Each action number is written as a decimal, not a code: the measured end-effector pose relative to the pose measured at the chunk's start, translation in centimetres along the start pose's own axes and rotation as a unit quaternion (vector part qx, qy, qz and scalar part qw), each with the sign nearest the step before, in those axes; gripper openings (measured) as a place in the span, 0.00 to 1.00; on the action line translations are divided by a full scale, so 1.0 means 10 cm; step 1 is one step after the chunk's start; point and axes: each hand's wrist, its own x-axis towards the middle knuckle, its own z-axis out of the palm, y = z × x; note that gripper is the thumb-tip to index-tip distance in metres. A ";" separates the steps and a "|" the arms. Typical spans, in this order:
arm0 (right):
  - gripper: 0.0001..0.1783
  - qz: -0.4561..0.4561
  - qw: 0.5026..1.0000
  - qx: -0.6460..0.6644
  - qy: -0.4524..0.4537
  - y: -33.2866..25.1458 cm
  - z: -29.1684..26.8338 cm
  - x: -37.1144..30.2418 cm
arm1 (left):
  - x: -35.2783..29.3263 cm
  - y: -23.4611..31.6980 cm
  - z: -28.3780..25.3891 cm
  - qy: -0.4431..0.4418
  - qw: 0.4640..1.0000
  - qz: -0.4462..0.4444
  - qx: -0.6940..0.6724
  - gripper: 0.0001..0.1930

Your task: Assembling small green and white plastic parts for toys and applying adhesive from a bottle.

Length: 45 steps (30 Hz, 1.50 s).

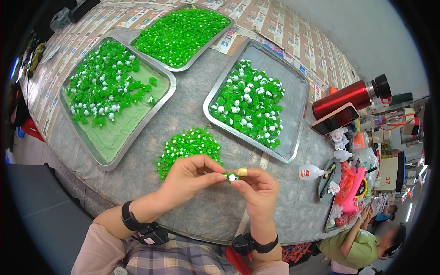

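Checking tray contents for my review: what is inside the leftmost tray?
The leftmost tray holds a heap of green and white pieces on a pale green sheet. Its bottom, beneath both, is hidden.

Piece [232,178] in fingers [211,179], lower centre, pile [192,144] behind on tabletop [185,103], trays [293,103] upper left, top centre and right of centre, phone [337,118] before flask [341,97] at right

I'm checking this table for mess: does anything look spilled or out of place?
One thing: a heap of small green-and-white pieces lies loose on the grey tabletop, just beyond the left hand, while similar pieces fill the far metal tray. It's fairly compact, so perhaps set out rather than spilled.
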 end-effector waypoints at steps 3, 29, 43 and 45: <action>0.12 0.010 1.000 -0.006 -0.005 0.00 0.01 -0.01 | -0.02 0.00 0.01 0.007 0.994 0.053 0.099 0.04; 0.10 -0.089 0.881 -0.463 -0.048 0.08 -0.01 0.20 | 0.06 0.40 -0.52 0.195 0.882 0.198 -0.382 0.14; 0.06 -0.084 0.883 -0.461 -0.018 0.03 -0.09 0.14 | 0.02 0.11 -0.01 0.021 0.998 -0.027 -0.055 0.10; 0.05 -0.061 0.906 -0.419 -0.006 -0.04 -0.07 0.13 | 0.01 0.09 -0.01 0.006 0.999 0.014 0.029 0.11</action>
